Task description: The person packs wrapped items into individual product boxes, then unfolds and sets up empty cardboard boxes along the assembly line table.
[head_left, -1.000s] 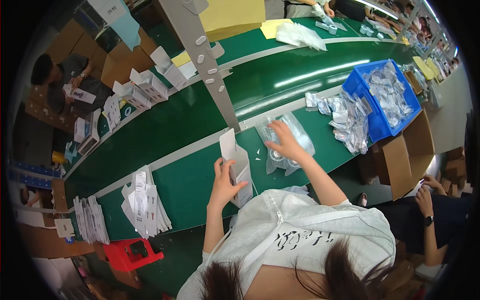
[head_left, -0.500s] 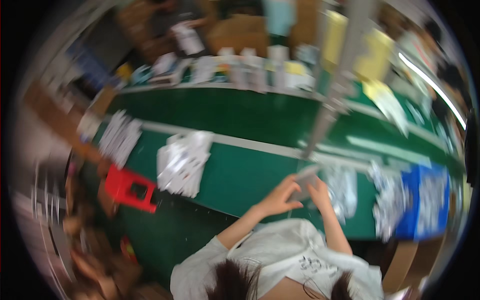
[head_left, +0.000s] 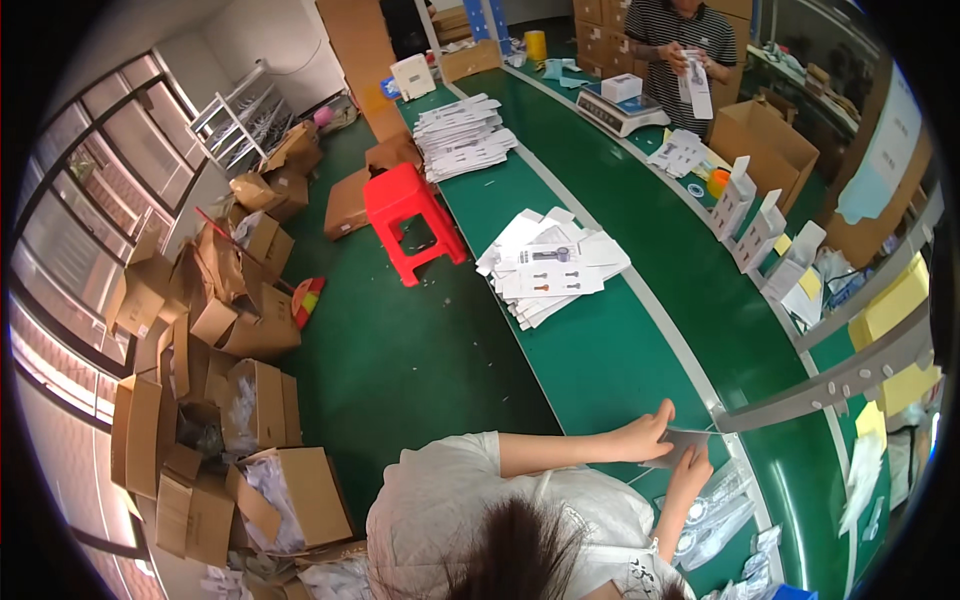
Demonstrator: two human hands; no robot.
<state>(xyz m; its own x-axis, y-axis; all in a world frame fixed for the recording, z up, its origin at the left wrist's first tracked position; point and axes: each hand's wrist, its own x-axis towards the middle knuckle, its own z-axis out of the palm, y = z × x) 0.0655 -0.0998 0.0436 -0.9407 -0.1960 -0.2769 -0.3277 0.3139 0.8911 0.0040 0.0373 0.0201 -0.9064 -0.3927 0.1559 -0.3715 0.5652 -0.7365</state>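
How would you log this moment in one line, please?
left hand: holds folding carton; right hand: holds same carton; nearby: clear plastic bags; farther: flat printed cartons

A red plastic stool (head_left: pixel 393 195) stands upright on the green floor (head_left: pixel 430 345), near a brown carton (head_left: pixel 345 207). Open cardboard boxes (head_left: pixel 318 485) occupy the left side; some contain translucent plastic material (head_left: pixel 268 490). A white metal rack (head_left: pixel 222 112) stands behind them, near the windows (head_left: pixel 85 175).

At the far bench (head_left: pixel 556 90), a person in a striped shirt (head_left: pixel 660 45) holds a printed white piece (head_left: pixel 693 90). A weighing scale (head_left: pixel 618 116) carries a small white box (head_left: pixel 622 88). A yellow cylinder (head_left: pixel 536 45) is positioned left of the scale. An orange roll (head_left: pixel 718 183) rests near an open brown box (head_left: pixel 745 150). A slotted metal post (head_left: pixel 835 385) is located at right.
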